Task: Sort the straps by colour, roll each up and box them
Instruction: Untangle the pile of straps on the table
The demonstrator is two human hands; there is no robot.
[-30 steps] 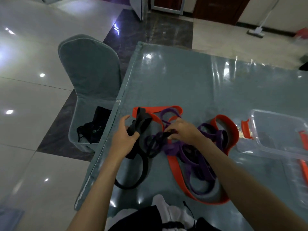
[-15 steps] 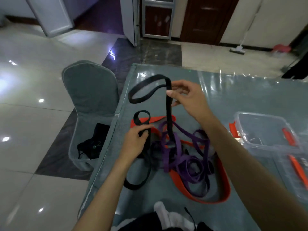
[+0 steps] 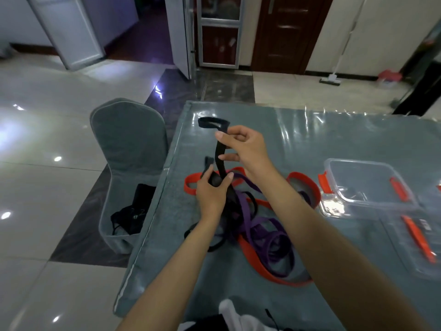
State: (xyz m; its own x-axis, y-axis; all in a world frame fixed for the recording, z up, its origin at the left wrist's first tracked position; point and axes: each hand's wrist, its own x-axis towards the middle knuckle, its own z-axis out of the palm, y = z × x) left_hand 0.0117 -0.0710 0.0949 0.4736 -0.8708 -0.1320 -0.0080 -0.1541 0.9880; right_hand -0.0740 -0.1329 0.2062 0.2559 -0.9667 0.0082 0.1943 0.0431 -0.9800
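Since half second ago, right hand [image 3: 245, 149] drops lower, black loop above it shrinks; left hand [image 3: 211, 189] rises to meet strap.

We see, left to right: left hand clamped on lower part of long flat black elastic strap [image 3: 219, 154], thumb across it. Strap runs near-upright from left hand to right hand directly above, fingers pinching it below small top loop. Left hand nearer tangle of purple and orange-red straps [image 3: 262, 225] on grey-green table [image 3: 310, 130]. Clear plastic box [image 3: 365, 185] well apart, far right.

We judge: rolling follows strap's upright axis, downward.
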